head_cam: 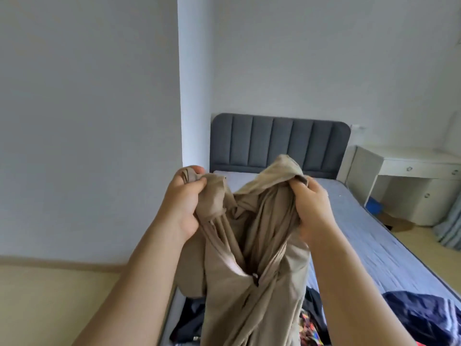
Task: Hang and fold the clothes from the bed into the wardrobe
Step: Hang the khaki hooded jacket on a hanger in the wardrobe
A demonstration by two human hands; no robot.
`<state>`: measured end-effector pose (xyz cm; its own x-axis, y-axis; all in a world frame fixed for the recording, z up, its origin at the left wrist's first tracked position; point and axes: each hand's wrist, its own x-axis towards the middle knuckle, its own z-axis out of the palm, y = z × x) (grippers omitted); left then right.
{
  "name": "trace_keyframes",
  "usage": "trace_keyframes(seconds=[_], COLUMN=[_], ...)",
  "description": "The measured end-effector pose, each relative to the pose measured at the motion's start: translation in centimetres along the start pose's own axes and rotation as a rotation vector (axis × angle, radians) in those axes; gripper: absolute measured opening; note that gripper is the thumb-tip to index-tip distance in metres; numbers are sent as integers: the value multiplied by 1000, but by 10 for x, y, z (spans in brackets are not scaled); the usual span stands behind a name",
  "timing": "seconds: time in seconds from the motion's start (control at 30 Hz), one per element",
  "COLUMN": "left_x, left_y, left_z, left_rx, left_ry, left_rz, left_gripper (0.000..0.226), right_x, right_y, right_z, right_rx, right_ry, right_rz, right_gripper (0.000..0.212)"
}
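A beige garment is held up in front of the camera, above the foot of the bed. Its top edge is gripped at two points: the left hand is closed on a bunched corner, with cloth showing between thumb and fingers, and the right hand is clenched on the other side, where a fold stands up above the knuckles. Between the hands the cloth sags in a deep V and hangs down twisted, with a small dark button at the twist.

Much of the near end of the bed is hidden by the hanging garment and both forearms. Dark clothes are seen beside its lower left edge, a multicoloured piece at its lower right, and a navy item further right on the blue mattress. A grey padded headboard is set against the far wall, and a white bench with drawers stands right of the bed.
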<state>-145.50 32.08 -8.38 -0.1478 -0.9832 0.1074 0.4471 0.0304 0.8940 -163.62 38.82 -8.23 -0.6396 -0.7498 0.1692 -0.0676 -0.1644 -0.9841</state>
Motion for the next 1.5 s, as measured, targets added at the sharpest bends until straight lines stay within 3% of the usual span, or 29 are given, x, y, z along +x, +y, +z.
trace_keyframes(seconds=[0.2,0.33,0.5,0.63,0.73,0.8,0.87,0.93,1.07,1.13,1.33,1.5], left_x=[-3,-10,-22,-33,-45,-47,-45,-43,-35,-33,-40,-64], left_y=[-91,-121,-138,-158,-164,-164,-163,-160,-140,-119,-32,61], left_z=[-41,-59,-77,-94,-105,-114,-121,-125,-141,-157,-162,-181], left_rx=[312,359,392,1074,1619,1719,1628,1422,412,70,-383,-531], left_ry=[230,243,193,-27,-161,-99,-16,86,466,568,484,368], left_rz=[-209,-370,-560,-453,-406,-321,-236,-260,-492,-489,-255,93], left_gripper=[33,38,23,51,18,9,8,4,3,11,25,26], right_x=[-33,-46,-55,-63,-67,-69,-71,-75,-80,-83,-77,-76], right_y=[117,148,159,166,173,176,178,176,171,157,108,54], right_z=[-19,-32,-33,-29,-26,-23,-19,-10,19,42,97,146], right_rx=[-264,-386,-339,-159,-8,111,206,283,515,593,822,971], right_ry=[98,165,176,133,155,136,94,42,-33,-106,-406,-681], right_rz=[239,338,406,478,535,610,693,771,918,929,911,661], right_gripper=[15,28,17,19,22,15,16,30,35,38,50,54])
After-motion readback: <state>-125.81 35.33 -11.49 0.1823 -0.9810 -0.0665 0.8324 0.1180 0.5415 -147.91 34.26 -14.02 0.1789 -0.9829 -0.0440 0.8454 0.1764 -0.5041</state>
